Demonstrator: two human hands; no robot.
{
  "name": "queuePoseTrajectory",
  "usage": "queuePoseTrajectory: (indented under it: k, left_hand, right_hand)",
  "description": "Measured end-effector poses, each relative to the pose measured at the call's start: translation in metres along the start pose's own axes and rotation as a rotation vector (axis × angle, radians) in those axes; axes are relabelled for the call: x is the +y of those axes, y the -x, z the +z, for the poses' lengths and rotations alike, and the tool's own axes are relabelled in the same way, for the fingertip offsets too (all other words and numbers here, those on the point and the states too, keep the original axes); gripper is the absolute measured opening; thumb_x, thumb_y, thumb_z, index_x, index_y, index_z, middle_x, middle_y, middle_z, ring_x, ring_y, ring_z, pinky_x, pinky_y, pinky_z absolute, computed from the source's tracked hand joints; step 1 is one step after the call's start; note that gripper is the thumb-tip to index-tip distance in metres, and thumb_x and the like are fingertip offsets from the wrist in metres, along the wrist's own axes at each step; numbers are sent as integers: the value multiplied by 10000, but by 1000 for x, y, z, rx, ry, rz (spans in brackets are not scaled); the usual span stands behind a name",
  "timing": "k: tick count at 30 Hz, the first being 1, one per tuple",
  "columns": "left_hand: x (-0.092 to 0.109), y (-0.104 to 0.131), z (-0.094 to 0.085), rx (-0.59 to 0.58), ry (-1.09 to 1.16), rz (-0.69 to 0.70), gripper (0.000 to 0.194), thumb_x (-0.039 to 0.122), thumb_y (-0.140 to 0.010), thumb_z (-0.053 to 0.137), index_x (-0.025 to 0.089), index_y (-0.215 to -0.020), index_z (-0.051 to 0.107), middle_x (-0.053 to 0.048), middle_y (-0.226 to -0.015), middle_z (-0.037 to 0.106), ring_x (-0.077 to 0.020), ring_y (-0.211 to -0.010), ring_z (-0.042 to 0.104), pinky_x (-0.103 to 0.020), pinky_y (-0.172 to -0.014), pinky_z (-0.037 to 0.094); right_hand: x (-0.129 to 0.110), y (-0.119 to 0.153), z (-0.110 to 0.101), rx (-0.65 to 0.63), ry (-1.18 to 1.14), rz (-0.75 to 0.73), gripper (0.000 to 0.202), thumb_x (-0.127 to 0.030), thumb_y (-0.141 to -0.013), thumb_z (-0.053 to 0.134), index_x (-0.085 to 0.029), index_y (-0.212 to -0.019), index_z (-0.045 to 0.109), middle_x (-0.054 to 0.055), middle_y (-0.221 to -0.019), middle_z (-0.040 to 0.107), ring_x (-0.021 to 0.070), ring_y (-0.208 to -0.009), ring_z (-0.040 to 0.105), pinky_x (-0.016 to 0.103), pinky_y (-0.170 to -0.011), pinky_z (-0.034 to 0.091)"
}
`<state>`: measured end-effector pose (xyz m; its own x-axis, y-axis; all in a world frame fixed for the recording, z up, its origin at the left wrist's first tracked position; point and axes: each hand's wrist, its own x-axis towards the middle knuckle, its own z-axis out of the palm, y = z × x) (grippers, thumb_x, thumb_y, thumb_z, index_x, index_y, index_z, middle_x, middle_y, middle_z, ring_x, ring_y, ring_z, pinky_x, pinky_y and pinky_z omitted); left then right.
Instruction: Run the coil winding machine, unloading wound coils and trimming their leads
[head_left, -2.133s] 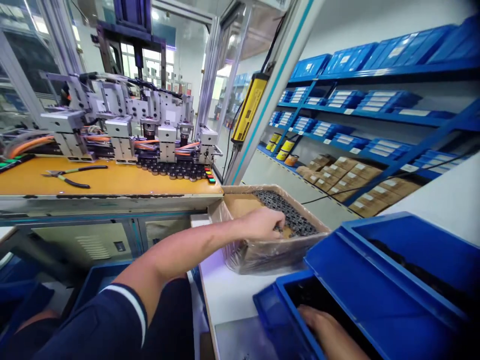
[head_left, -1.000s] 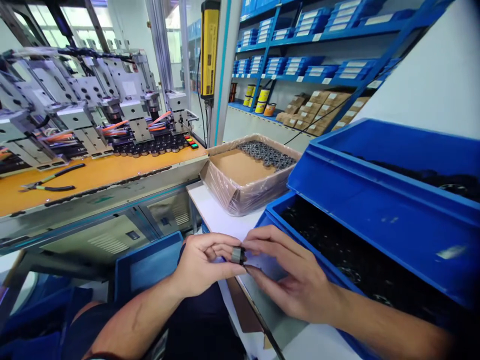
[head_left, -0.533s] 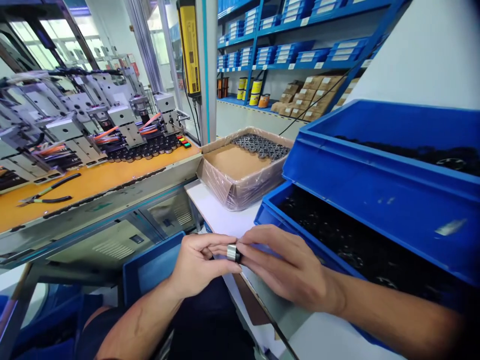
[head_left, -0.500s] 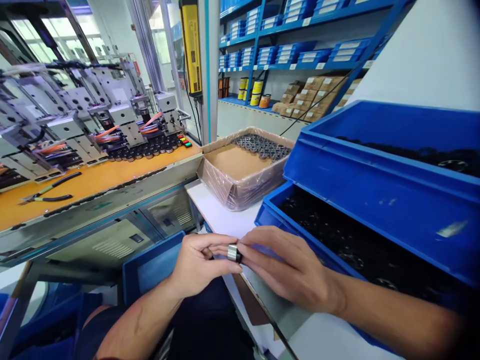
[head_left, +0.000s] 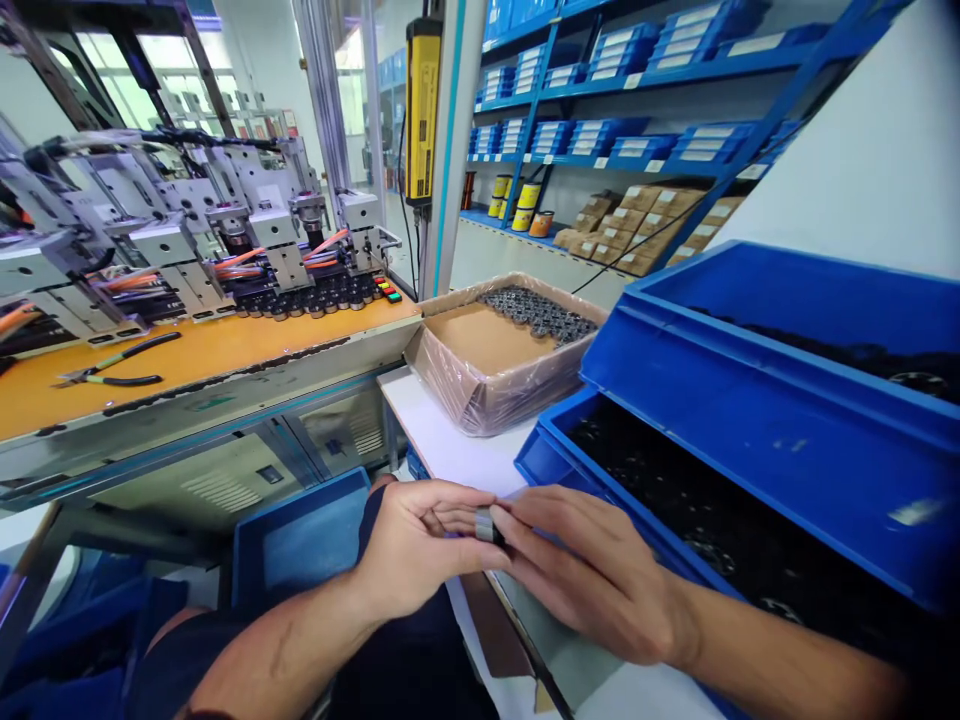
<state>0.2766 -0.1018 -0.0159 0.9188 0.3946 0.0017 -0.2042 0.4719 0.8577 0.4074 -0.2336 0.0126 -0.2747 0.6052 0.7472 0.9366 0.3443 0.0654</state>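
Between my two hands is a small ribbed metal ring with a black part (head_left: 486, 525), partly hidden by the fingers. My left hand (head_left: 420, 545) pinches it between thumb and fingers from the left. From the right, the fingertips of my right hand (head_left: 592, 570) close on its black side. Both hands are held over the front edge of a white table (head_left: 457, 455), in front of my body. Just beyond the right hand lies a blue bin (head_left: 551, 445) of dark parts.
A plastic-lined carton (head_left: 495, 395) holds rows of small metal-and-black parts. Another blue bin (head_left: 750, 390) is stacked at the right. On the left, pliers (head_left: 124, 365) lie on an orange bench (head_left: 247, 345) before a machine (head_left: 180, 240). A blue tray (head_left: 307, 530) is low at the left.
The view has shifted, so the surroundings sit slightly lower. Both hands, with the ring, appear a little farther right and lower, and the ring is turned slightly and more covered by the fingers.
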Motion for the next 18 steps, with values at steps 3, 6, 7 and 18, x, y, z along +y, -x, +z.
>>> queuePoseTrajectory:
  k: [3, 6, 7, 18]
  left_hand:
    - [-10, 2, 8, 82, 56, 119, 412, 153, -530, 909, 164, -909, 747, -71, -926, 791, -184, -835, 746, -280, -788, 602]
    - [-8, 2, 6, 111, -78, 273, 440, 173, -570, 895, 173, -982, 739, -83, -956, 782, -178, -824, 736, -274, -784, 599]
    - [-5, 1, 3, 88, -177, 350, 435, 177, -583, 889, 180, -993, 743, -84, -957, 779, -175, -819, 732, -269, -777, 597]
    - [19, 1, -20, -21, -768, 754, 196, 201, -751, 774, 132, -929, 729, -104, -841, 759, -168, -775, 717, -251, -712, 578]
  right_hand:
    - [0, 1, -2, -3, 62, 38, 320, -104, -843, 646, -78, -1158, 599, 103, -894, 662, 202, -843, 661, 316, -693, 606]
    - [-5, -3, -5, 30, 8, 158, 369, -22, -839, 584, -115, -1196, 587, 117, -955, 671, 208, -907, 671, 315, -741, 609]
    - [-8, -5, -6, 37, -32, 191, 373, -6, -836, 574, -120, -1191, 587, 119, -971, 671, 203, -921, 670, 310, -753, 609]
    - [16, 0, -24, -160, -34, 252, 310, -201, -876, 650, -159, -1181, 615, 111, -1131, 667, 217, -1039, 653, 338, -877, 582]
